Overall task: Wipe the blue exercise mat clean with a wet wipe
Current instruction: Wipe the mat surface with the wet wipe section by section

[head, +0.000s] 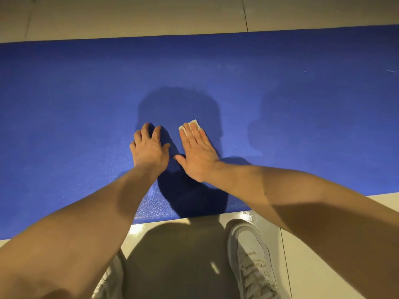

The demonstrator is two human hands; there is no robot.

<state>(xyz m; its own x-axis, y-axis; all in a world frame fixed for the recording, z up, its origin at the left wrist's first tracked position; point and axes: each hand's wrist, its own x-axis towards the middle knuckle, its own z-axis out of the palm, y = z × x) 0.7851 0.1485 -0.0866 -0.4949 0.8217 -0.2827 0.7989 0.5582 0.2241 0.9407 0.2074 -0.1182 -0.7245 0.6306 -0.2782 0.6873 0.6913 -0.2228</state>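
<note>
We see the pale tiled floor [129,16] above and below, and on it the blue exercise mat [64,104] lies flat and crosses the whole view from the left edge to the right edge. Our two bare forearms reach over the near edge of the mat toward its middle. Below the near edge, on the floor, stands a white shoe [250,255] at the right side. The left hand [149,147] rests on the mat with its fingers a little bent and spread; it grasps nothing. Just beside it, the right hand [197,152] lies flat with straight fingers together, and it presses the wet wipe [192,123] down on the mat. The wipe is small, white and folded, mostly under the fingertips, near the middle of the mat.
</note>
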